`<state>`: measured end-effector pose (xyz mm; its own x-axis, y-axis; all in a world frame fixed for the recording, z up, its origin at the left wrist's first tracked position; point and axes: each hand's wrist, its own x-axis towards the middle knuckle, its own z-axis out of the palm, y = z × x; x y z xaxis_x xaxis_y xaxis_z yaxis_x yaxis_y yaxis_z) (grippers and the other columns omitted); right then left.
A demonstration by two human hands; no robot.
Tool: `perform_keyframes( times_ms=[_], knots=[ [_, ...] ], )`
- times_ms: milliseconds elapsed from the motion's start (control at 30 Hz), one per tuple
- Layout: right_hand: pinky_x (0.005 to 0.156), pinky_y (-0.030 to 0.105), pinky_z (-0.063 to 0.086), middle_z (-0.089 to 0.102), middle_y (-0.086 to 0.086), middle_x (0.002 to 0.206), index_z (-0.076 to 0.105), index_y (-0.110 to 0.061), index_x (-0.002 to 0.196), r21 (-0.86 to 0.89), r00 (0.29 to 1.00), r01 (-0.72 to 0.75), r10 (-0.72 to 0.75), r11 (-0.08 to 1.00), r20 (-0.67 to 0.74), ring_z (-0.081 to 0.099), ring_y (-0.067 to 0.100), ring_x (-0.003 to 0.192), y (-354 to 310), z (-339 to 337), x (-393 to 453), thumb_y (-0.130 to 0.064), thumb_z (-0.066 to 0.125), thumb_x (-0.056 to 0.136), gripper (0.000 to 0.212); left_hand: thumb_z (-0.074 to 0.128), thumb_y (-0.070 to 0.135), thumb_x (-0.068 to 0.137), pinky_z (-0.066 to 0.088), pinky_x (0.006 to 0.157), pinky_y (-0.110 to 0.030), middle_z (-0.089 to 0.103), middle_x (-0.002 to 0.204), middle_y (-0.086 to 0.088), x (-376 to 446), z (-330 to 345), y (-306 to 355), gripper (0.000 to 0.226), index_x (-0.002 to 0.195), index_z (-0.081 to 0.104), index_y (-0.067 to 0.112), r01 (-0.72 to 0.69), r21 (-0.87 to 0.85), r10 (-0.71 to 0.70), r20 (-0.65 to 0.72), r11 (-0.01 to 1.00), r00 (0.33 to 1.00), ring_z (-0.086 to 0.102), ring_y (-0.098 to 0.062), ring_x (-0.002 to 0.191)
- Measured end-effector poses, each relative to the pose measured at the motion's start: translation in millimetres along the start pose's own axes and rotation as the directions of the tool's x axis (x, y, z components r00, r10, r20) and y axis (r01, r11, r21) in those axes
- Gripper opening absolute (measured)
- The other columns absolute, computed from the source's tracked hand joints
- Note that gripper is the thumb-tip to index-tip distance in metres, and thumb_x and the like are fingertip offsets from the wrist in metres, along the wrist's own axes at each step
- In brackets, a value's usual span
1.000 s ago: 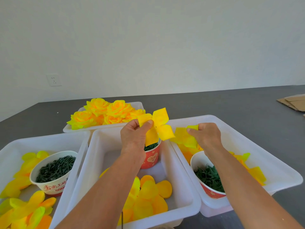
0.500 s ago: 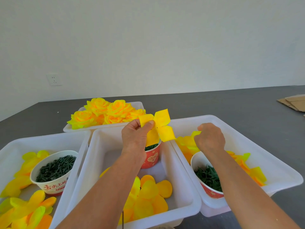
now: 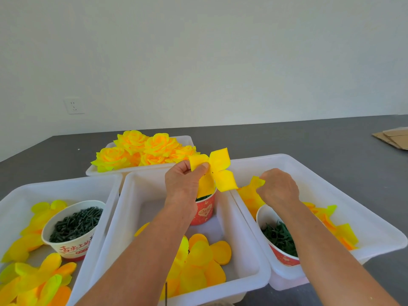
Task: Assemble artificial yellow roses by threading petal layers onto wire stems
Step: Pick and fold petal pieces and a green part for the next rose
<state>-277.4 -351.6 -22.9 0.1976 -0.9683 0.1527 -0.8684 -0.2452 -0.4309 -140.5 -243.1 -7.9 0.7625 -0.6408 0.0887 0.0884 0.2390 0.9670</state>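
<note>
fingers (image 3: pixel 199 171) of the left hand (image 3: pixel 181 184) are curled with the thumb pressed across a four-lobed yellow petal layer (image 3: pixel 217 171), pinching it up over the back of the middle tray (image 3: pixel 136 202), just above the red cup (image 3: pixel 204 212). a small dark spot shows at the layer's centre (whether that is the stem tip or only the punched hole i cannot tell). the right hand (image 3: pixel 278 187) has changed most: a second ago it held a flat petal piece high and close to the left hand, and now it has dropped lower over the right tray (image 3: pixel 331 173), its fingers closed on a crumpled yellow petal piece (image 3: pixel 257 182) lying against the loose petals there. the left hand's layer has kept its place, only tilting slightly. my reading is that the right hand is picking out or separating the next layer, so one layer is ready and the following one is not yet brought to it. finished roses (image 3: pixel 143 151) fill the far tray, and a cup of dark green pieces (image 3: pixel 76 221) sits in the left tray
</note>
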Motion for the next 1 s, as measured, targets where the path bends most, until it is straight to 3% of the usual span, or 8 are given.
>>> perform_keyframes(
  times_ms=[100,200,333,433,533,667,800,1000],
  knots=[
    [0.095,0.038,0.038,0.054,0.008,0.127,0.059,-0.017,0.123,0.079,0.983,0.084,-0.069,0.993,-0.173,0.043,0.028,0.119,-2,-1,1,-0.028,0.056,0.092,0.034,0.071,0.015,0.080,0.055,0.081,-0.041,0.071,0.080,0.000,1,-1,-2,0.009,0.074,0.069,0.022,-0.002,0.032,0.002,-0.004,0.999,1.000,0.067,-0.027,0.087],
    [0.093,0.036,0.042,0.067,-0.002,0.107,0.071,-0.019,0.101,0.430,0.926,0.345,-0.227,0.835,-0.301,0.052,0.020,0.110,-9,-4,-4,-0.038,0.057,0.090,0.025,0.073,0.015,0.079,0.052,0.062,-0.027,0.069,0.067,0.006,0,-1,-4,0.011,0.071,0.069,0.021,-0.019,0.059,0.019,0.010,0.998,1.000,0.063,-0.015,0.068],
    [0.069,0.019,0.049,0.072,-0.013,0.078,0.071,-0.029,0.086,0.850,0.857,0.323,-0.509,0.416,-0.076,0.064,0.000,0.078,-16,-13,-16,-0.048,0.069,0.072,0.024,0.073,0.011,0.077,0.054,0.065,-0.031,0.070,0.073,-0.002,-1,0,-3,0.008,0.075,0.070,0.019,-0.014,0.060,0.011,0.045,0.998,0.999,0.064,-0.018,0.067],
    [0.054,0.014,0.046,0.065,-0.009,0.058,0.070,-0.014,0.080,0.868,0.815,0.312,-0.578,0.385,-0.037,0.057,0.001,0.054,-14,-10,-14,-0.016,0.069,0.079,0.003,0.072,0.009,0.078,0.055,0.065,-0.033,0.070,0.075,-0.004,-3,2,-2,0.006,0.079,0.071,0.015,0.001,0.057,-0.007,0.108,0.998,0.994,0.065,-0.019,0.067],
    [0.050,0.017,0.045,0.060,0.000,0.056,0.066,0.003,0.078,0.873,0.887,0.256,-0.459,0.416,-0.041,0.052,0.008,0.052,-13,-7,-9,-0.006,0.067,0.082,0.010,0.071,0.013,0.080,0.056,0.068,-0.035,0.070,0.080,-0.007,-4,4,-2,0.004,0.083,0.070,0.012,0.039,0.067,-0.050,0.171,0.997,0.984,0.066,-0.021,0.073],
    [0.048,0.019,0.044,0.058,-0.008,0.051,0.061,-0.017,0.064,0.888,0.989,0.144,-0.092,0.437,-0.116,0.052,0.005,0.049,-6,-6,6,-0.008,0.070,0.079,0.019,0.069,0.020,0.082,0.053,0.080,-0.032,0.073,0.081,-0.005,-4,3,-1,0.010,0.075,0.066,0.014,0.090,0.066,-0.101,0.208,0.994,0.973,0.070,-0.020,0.077],
    [0.082,0.048,0.053,0.066,0.011,0.094,0.058,-0.018,0.094,0.832,0.937,-0.009,0.295,0.554,-0.187,0.064,0.029,0.088,7,-4,23,-0.013,0.067,0.078,0.019,0.067,0.025,0.085,0.052,0.078,-0.028,0.074,0.080,-0.004,-3,2,-1,0.015,0.081,0.065,0.011,0.091,0.076,-0.105,0.205,0.993,0.973,0.072,-0.017,0.076],
    [0.086,0.050,0.051,0.064,0.017,0.108,0.051,-0.012,0.121,0.784,0.895,-0.136,0.415,0.606,-0.166,0.063,0.035,0.098,20,-4,32,0.000,0.054,0.081,0.043,0.064,0.024,0.087,0.053,0.078,-0.030,0.074,0.078,-0.004,-3,0,-1,0.014,0.078,0.066,0.013,0.090,0.084,-0.105,0.186,0.992,0.977,0.072,-0.018,0.076]
  ],
)
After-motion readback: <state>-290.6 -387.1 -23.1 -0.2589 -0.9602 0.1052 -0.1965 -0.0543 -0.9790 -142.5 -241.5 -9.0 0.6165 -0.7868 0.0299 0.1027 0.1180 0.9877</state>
